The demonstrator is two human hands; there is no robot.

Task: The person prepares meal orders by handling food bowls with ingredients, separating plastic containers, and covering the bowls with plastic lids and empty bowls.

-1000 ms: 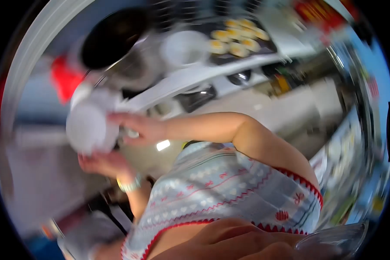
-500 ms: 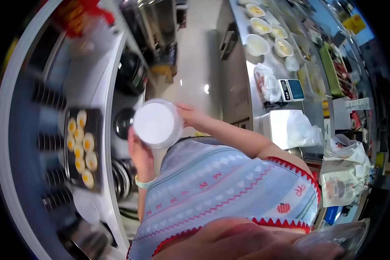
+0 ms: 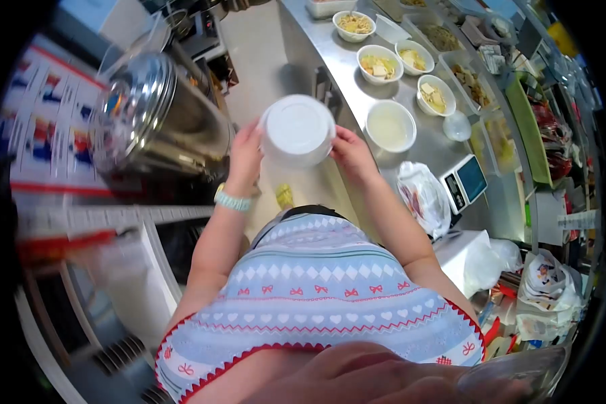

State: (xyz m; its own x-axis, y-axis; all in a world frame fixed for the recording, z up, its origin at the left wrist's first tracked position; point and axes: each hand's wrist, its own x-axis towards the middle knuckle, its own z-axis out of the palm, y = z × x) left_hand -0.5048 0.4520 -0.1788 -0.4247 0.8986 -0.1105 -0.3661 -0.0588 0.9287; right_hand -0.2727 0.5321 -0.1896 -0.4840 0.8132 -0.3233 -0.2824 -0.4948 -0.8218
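Note:
A white round bowl (image 3: pixel 297 129), its flat base facing up toward the camera, is held out in front of the apron. My left hand (image 3: pixel 246 156), with a pale green band at the wrist, grips its left side. On its right side my right hand (image 3: pixel 352 153) has its fingers on the rim. To the right, on the steel counter (image 3: pixel 330 50), stands a white bowl of pale liquid (image 3: pixel 390 126). Behind it are bowls with noodles and pale pieces, such as a bowl (image 3: pixel 380 64). How the held bowl's inside looks is hidden.
At the left stands a large shiny metal pot (image 3: pixel 161 114). Right of the hands, the counter holds a plastic bag (image 3: pixel 423 197), a digital scale (image 3: pixel 464 183), food containers (image 3: pixel 466 82) and a green tray (image 3: pixel 530 128). A white shelf edge (image 3: pixel 160 259) lies at lower left.
The view has swung from the shelf with egg halves to the steel counter. Both hands still hold the white bowl, which now sits farther from the body.

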